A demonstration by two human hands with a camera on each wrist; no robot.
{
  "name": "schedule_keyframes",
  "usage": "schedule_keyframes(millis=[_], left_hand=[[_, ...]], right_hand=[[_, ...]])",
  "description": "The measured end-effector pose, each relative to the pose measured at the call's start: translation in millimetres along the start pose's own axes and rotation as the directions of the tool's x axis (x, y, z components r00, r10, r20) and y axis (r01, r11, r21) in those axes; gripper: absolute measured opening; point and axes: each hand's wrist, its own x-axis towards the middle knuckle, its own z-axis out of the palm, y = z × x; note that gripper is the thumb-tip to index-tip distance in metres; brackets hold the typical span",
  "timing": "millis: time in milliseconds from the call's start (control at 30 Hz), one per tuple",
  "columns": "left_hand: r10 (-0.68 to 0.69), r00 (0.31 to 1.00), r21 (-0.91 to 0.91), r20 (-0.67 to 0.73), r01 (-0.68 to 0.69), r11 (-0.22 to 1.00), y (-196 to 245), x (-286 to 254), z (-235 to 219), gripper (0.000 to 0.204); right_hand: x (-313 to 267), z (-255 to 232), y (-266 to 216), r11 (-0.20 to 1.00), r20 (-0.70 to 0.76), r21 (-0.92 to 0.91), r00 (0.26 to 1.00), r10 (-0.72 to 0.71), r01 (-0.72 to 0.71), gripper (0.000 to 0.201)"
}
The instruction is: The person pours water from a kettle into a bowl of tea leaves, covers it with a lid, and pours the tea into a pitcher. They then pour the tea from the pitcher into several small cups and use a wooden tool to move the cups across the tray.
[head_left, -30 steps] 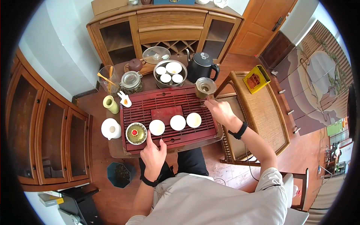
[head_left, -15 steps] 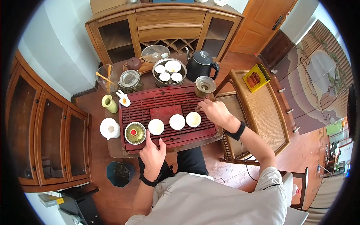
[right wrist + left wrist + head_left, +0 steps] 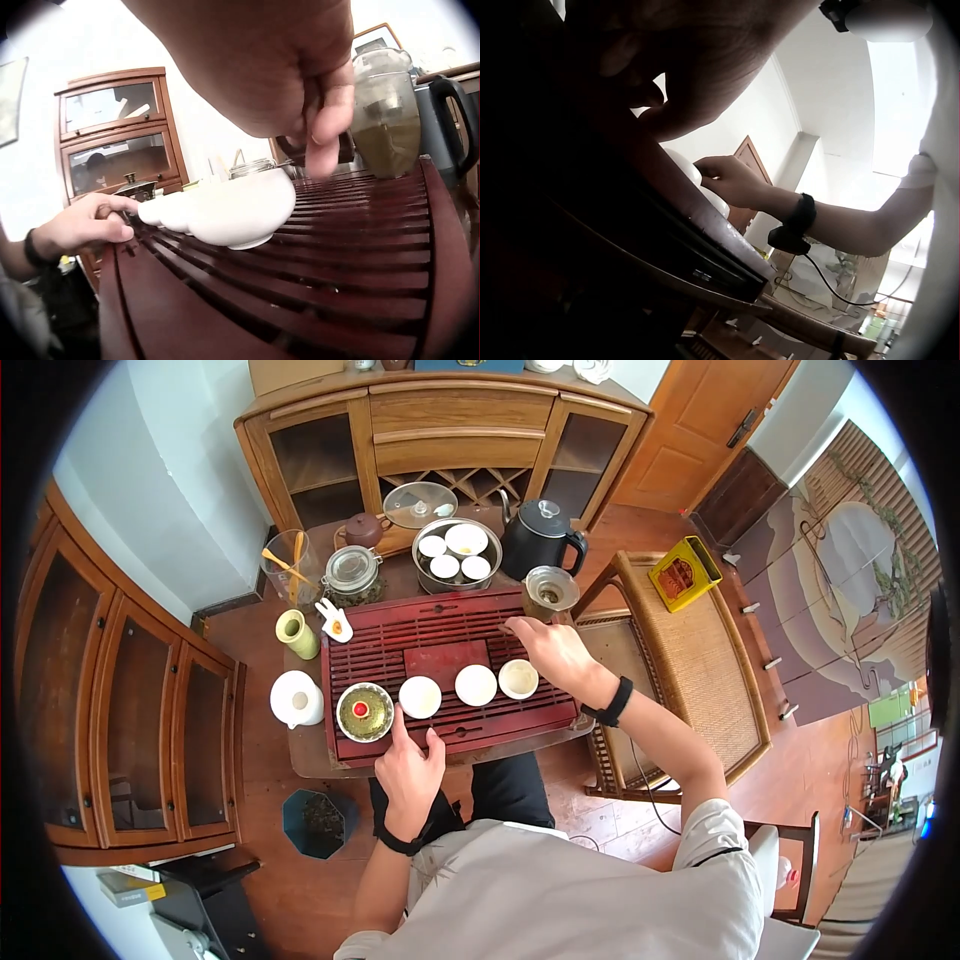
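Observation:
My right hand (image 3: 556,658) is over the right part of the slatted red tea tray (image 3: 455,732). Its fingers pinch a small dark brown flat piece (image 3: 346,148), mostly hidden behind them in the right wrist view. Three white cups (image 3: 476,685) stand in a row below that hand. With its index finger straight, my left hand (image 3: 410,770) rests at the tray's front edge, fingertip right at the leftmost cup (image 3: 420,698). Left of that cup sits a lidded bowl (image 3: 365,712) with a red knob. A glass pitcher (image 3: 386,112) of brownish liquid, topped by a strainer, stands behind the right hand.
Behind the tray are a metal pot (image 3: 457,582) of white cups, a black kettle (image 3: 543,540) and a glass jar (image 3: 352,572). A green vase (image 3: 298,634) and white jug (image 3: 296,699) stand left. A rattan stand (image 3: 710,680) bears a yellow tin (image 3: 685,573).
My right hand has moved left across the tray, away from the pitcher's front. The left hand keeps its place by the leftmost cup.

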Motion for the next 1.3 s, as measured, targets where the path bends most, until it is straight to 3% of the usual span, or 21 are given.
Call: schedule_keyframes(millis=[100,233,300,433,600,667,733,833,1067,1167,1233,1300], left_hand=[[-0.002,1.0,0.015,-0.011,0.002,1.0,-1.0,-0.2,1.3,0.068],[-0.005,1.0,0.0,-0.005,0.005,1.0,-1.2,-0.8,-0.1,0.067],[-0.007,1.0,-0.008,0.0,0.007,1.0,-0.1,-0.6,0.2,0.066],[-0.004,1.0,0.003,-0.004,0.004,1.0,-1.5,-0.8,0.5,0.066],[-0.004,1.0,-0.008,-0.009,0.004,1.0,0.1,-0.6,-1.0,0.066],[0.015,1.0,0.008,-0.01,-0.015,1.0,-1.4,-0.7,0.1,0.066],[0.012,1.0,-0.008,-0.005,-0.012,1.0,-0.1,-0.5,-0.4,0.066],[0.01,1.0,-0.016,-0.002,-0.01,1.0,0.2,-0.1,-0.8,0.066],[0.026,0.999,0.01,-0.02,-0.026,1.0,-2.7,-0.7,1.8,0.067],[0.02,1.0,0.0,-0.02,-0.02,1.0,-2.8,-0.3,2.5,0.067],[0.02,1.0,0.001,-0.015,-0.02,1.0,-2.0,-0.3,2.0,0.067],[0.023,1.0,0.007,-0.012,-0.023,1.0,-1.5,-0.6,2.0,0.067]], right_hand=[[9.1,7.8,-3.5,0.998,-0.026,0.04,0.998,0.054,-0.053,0.029],[12.9,9.9,-0.1,0.999,0.02,0.044,1.0,0.014,-0.015,0.03],[12.3,12.0,5.9,0.997,0.141,0.061,0.99,0.028,-0.037,0.031],[4.1,-9.3,2.3,0.997,0.151,0.081,0.989,0.004,-0.017,0.03],[-15.6,-34.1,1.0,0.995,0.273,0.07,0.961,0.048,-0.069,0.037],[-19.4,-30.2,5.5,0.997,0.259,0.031,0.964,0.067,-0.077,0.043],[-20.2,-24.8,9.6,0.999,0.078,0.041,0.997,-0.023,0.02,0.044],[-13.6,-18.6,5.9,1.0,0.07,-0.028,0.998,-0.006,0.008,0.044],[-31.1,-7.8,13.4,0.999,0.051,0.046,0.999,-0.01,0.008,0.041],[-39.1,-21.5,15.7,0.999,0.14,-0.043,0.99,0.027,-0.021,0.041],[-38.9,-28.5,15.0,0.999,-0.02,-0.035,0.999,0.033,-0.033,0.037],[-38.1,-22.3,21.2,0.995,-0.002,-0.065,0.997,0.077,-0.077,0.036]])
